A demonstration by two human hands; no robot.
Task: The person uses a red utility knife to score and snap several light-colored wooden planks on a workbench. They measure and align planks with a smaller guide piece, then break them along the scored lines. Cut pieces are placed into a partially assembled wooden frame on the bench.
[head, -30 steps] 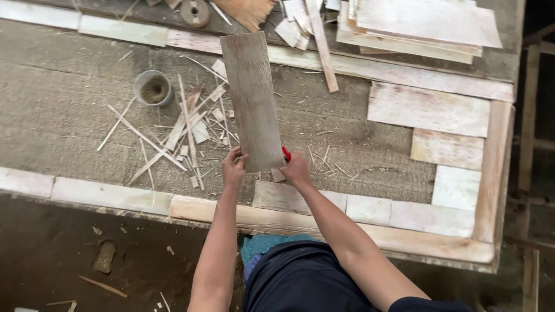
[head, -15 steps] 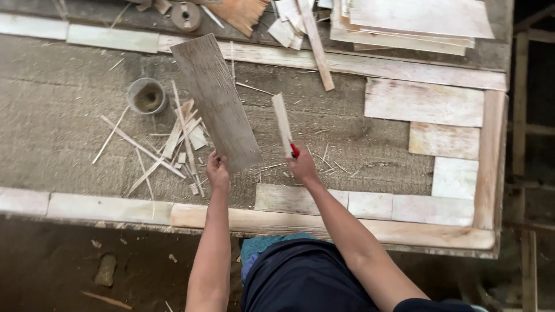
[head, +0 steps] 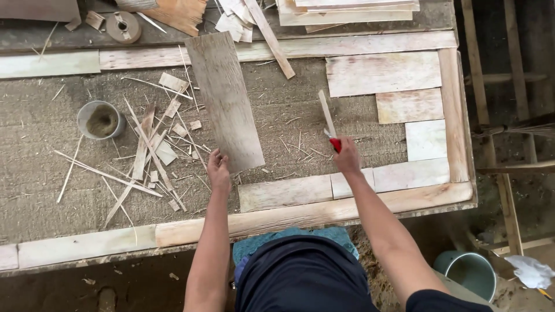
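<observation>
My left hand (head: pixel 218 169) grips the near end of a long grey wooden board (head: pixel 224 98) that lies tilted on the rough grey work surface (head: pixel 40 167). My right hand (head: pixel 347 156) holds a red-handled cutter (head: pixel 334 143) together with a thin pale wood strip (head: pixel 326 113) that points away from me. The strip is apart from the board, to its right.
Pale wood pieces (head: pixel 381 74) line the frame at right and along the near edge (head: pixel 289 193). Splinters and offcuts (head: pixel 150 144) lie left of the board beside a small grey cup (head: pixel 101 120). Stacked sheets (head: pixel 347 10) and a tape roll (head: pixel 122 26) sit at the back. A bucket (head: pixel 468 271) stands on the floor.
The board has swung to the left under my left hand. My right hand has moved right, carrying the cutter and the thin strip away from the board.
</observation>
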